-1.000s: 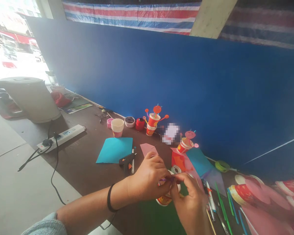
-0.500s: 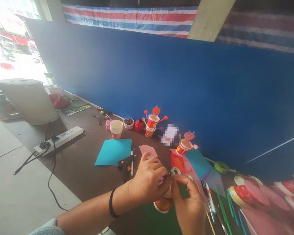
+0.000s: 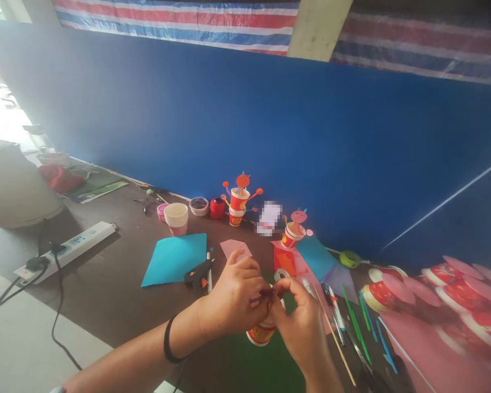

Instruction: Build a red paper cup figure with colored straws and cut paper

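Purple, thin strip (image 3: pixel 258 299) lies sideways in the curled left hand (image 3: pixel 237 292), its end pinched by the right hand (image 3: pixel 300 316), fingertips (image 3: pixel 280 309) nearly touching.

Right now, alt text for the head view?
The left hand holds a thin purple strip, meeting the right hand in front of a partly hidden red paper cup. A glue gun and blue paper lie to the left, pens to the right.

You see a flat, light-blue paper sheet (image 3: pixel 175 260) with a smooth, matt face and a red-patterned round paper cup (image 3: pixel 260 335), smooth-walled. Your long white power strip (image 3: pixel 74 249) looks like smooth plastic; the striped red-white-blue plastic sheeting (image 3: pixel 180 23) shines, creased.
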`<state>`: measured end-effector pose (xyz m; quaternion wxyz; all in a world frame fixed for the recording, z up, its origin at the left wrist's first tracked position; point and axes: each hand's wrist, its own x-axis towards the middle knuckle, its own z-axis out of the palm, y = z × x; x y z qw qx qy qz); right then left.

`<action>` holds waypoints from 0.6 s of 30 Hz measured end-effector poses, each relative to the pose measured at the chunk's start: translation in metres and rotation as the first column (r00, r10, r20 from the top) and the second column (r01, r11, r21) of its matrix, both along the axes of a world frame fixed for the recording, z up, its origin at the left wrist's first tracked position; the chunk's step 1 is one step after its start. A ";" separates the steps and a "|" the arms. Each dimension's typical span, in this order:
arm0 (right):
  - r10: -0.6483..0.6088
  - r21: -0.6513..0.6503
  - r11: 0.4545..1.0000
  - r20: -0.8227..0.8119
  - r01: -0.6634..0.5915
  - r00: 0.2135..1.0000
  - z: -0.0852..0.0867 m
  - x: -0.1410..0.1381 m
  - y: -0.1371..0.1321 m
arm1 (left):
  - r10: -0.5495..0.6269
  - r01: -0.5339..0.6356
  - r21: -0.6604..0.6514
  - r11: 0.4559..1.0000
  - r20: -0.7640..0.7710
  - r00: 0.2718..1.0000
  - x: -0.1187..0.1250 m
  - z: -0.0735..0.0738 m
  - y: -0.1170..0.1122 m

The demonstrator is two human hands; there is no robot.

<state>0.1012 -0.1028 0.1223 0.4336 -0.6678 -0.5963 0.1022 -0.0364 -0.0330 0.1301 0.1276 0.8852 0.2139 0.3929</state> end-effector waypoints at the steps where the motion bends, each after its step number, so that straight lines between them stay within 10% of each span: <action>1: 0.002 0.005 1.000 -0.010 -0.002 1.000 0.000 -0.001 0.000 | -0.003 0.003 0.003 1.000 0.023 1.000 0.001 0.000 -0.001; 18: 0.116 0.150 0.981 0.061 -0.124 0.991 0.016 0.017 -0.009 | 0.041 -0.042 -0.237 0.970 -0.012 0.999 -0.004 0.012 0.010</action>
